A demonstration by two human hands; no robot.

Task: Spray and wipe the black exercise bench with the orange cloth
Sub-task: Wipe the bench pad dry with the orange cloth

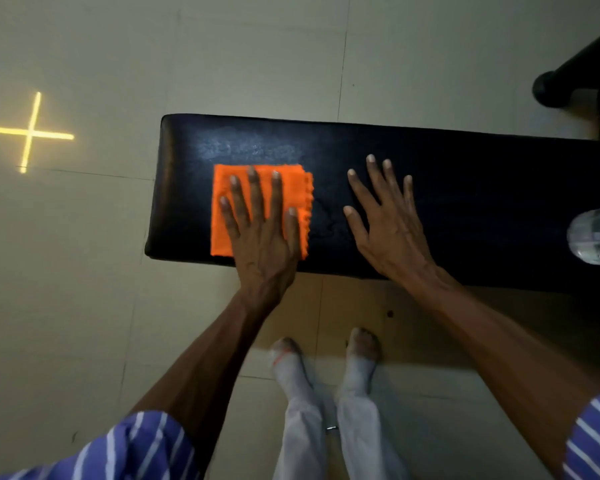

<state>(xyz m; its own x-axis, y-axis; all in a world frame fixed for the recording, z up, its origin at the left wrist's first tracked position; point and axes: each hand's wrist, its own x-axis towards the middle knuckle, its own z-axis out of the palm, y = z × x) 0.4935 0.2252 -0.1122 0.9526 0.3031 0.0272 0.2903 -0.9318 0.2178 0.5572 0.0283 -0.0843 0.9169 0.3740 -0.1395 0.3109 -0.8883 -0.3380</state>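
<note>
The black exercise bench (465,188) runs from centre left to the right edge of the head view. A folded orange cloth (222,209) lies flat near the bench's left end. My left hand (260,233) presses flat on the cloth with fingers spread. My right hand (392,223) rests flat on the bare bench to the right of the cloth, fingers apart, holding nothing. A damp sheen shows on the bench just above the cloth. A clear bottle (596,237) lies on the bench at the right edge, only partly in view.
Pale tiled floor surrounds the bench. A bright yellow cross of light (30,133) marks the floor at the left. A dark round-footed object (551,88) stands at the upper right. My feet (326,358) stand close to the bench's near edge.
</note>
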